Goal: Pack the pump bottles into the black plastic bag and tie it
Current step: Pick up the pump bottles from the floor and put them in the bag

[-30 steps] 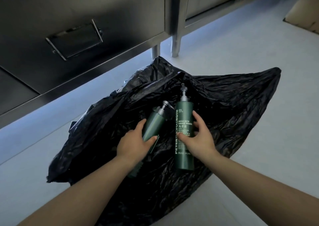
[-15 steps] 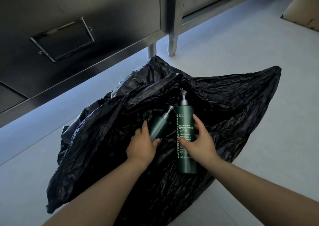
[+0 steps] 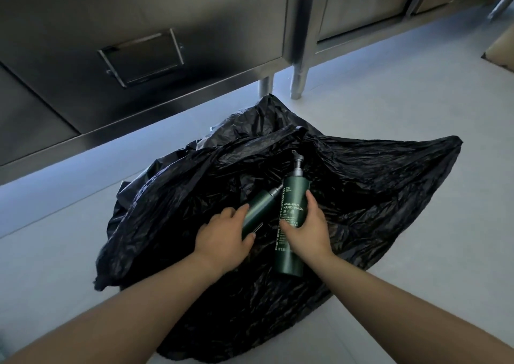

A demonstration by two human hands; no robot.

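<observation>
A large black plastic bag (image 3: 375, 196) lies crumpled and spread on the pale floor. Over its dark middle I hold two dark green pump bottles. My right hand (image 3: 308, 230) grips the taller hand wash bottle (image 3: 292, 194), its pump pointing away from me. My left hand (image 3: 222, 238) grips a smaller green bottle (image 3: 257, 208), tilted with its pump toward the taller one. The two bottles nearly touch at the shoulder. I cannot tell whether their bases sit inside the bag's opening or on top of the plastic.
Stainless steel cabinets (image 3: 139, 57) on short legs (image 3: 299, 82) run along the far side, close behind the bag. A cardboard box (image 3: 500, 49) sits at the far right edge. Pale floor (image 3: 417, 99) surrounds the bag.
Both hands have moved the bottles slightly away from me and deeper over the bag's middle. The smaller bottle has slid closer to the taller one. The bag's left side has shifted a little.
</observation>
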